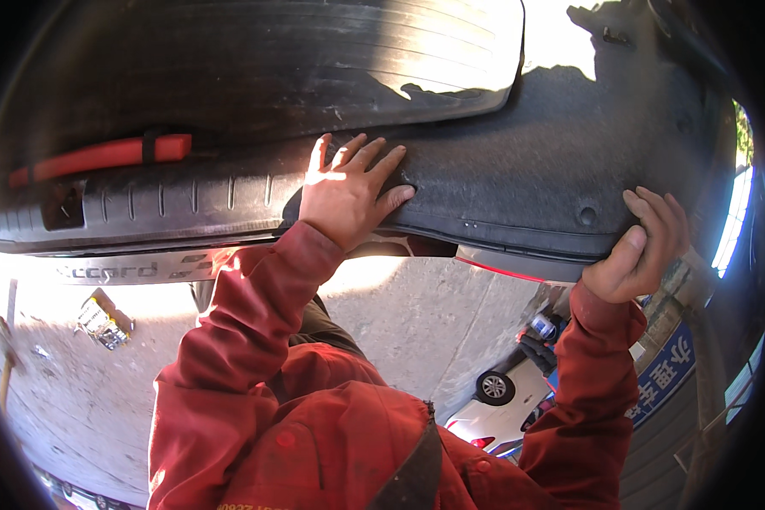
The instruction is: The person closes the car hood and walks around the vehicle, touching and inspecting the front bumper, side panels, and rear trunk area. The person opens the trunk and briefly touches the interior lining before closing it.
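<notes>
My left hand (345, 194) lies palm down at the rear edge of an open car trunk, its fingers spread. It rests where the ribbed black plastic sill trim (204, 194) meets the dark felt-like side trim panel (501, 178). At the panel's right rear corner is my right hand (642, 246), its fingers bent over the edge and the thumb apart from them. Part of its grip is hidden behind the corner. A round fastener hole (586, 215) shows in the panel close to that hand. Both my sleeves are red.
A ribbed trunk mat (382, 51) lies farther in, partly sunlit. A long red case (102, 159) is strapped behind the sill. Below are the bumper (144, 267) and concrete floor (399, 306). A yellow-and-black package (104, 320) lies there. A white car (501, 399) stands behind me.
</notes>
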Demonstrator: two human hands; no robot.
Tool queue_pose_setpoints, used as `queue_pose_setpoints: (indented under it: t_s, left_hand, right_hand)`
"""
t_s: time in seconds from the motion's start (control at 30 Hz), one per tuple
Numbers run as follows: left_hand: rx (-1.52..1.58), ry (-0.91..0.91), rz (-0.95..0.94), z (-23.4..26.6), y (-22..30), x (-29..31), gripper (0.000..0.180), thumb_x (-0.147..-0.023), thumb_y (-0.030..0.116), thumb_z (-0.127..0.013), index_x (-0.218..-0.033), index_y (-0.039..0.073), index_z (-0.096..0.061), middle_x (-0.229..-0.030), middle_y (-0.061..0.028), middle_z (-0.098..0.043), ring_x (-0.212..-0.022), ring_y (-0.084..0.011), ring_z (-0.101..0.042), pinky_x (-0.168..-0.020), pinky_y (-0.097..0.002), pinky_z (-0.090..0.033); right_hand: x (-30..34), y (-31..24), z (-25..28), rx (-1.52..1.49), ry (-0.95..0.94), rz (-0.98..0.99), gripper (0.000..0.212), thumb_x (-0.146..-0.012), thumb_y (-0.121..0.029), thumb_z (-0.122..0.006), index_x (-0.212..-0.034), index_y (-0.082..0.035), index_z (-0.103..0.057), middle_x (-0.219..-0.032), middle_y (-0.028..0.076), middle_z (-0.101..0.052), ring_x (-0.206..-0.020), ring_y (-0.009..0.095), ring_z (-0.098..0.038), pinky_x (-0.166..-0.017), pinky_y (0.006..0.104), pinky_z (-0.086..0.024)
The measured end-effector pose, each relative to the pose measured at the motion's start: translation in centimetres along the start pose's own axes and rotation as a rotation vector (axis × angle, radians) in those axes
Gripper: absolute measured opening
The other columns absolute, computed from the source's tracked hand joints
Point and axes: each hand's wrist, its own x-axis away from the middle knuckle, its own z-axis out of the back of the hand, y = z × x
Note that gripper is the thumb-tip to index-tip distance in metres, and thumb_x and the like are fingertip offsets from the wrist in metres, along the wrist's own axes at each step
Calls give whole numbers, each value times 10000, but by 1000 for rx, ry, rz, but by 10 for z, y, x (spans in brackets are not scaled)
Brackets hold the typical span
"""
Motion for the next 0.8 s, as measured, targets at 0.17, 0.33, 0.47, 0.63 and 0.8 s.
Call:
queue_pose_setpoints:
  t_s: [0.17,0.33,0.47,0.63,0.8]
  left_hand:
    - [15,-54,31,-1,0,-4,637,-973,623,-473,-1439,198,-558,-1452,-79,-566,-1395,-275,-478,-1200,-557,-234]
    - [-3,2,66,0,5,-6,609,-961,566,-558,-1416,162,-575,-1417,-112,-580,-1365,-279,-501,-1165,-536,-296]
    - [149,159,183,6,24,15,458,-909,389,-722,-1272,114,-677,-1230,-126,-645,-1206,-274,-606,-1027,-461,-452]
    - [225,324,34,0,51,49,489,-833,229,-762,-1283,57,-677,-803,-73,-589,-600,-252,-565,-595,-355,-476]
    - [432,192,102,-6,50,46,536,-845,211,-755,-1325,4,-635,-790,-106,-602,-600,-262,-589,-598,-372,-498]
  right_hand:
    - [0,1,1,-6,-21,3,421,-1044,-268,-394,-953,-37,-734,-977,72,-716,-1072,243,-578,-1028,439,-440]
    - [-1,-1,1,-14,-24,-13,409,-1036,-261,-406,-950,-33,-735,-982,75,-709,-1063,246,-572,-1027,436,-433]
    - [-2,-3,0,-6,-4,-5,401,-1028,-248,-409,-944,-31,-736,-985,78,-708,-1056,248,-569,-1026,438,-428]
    - [0,-4,1,-22,-16,-32,392,-1020,-235,-411,-930,-34,-735,-969,83,-712,-1056,246,-570,-1033,444,-421]
    - [1,-4,-1,-10,-5,-37,385,-1011,-221,-404,-927,-35,-731,-939,78,-715,-1059,247,-568,-1040,449,-415]
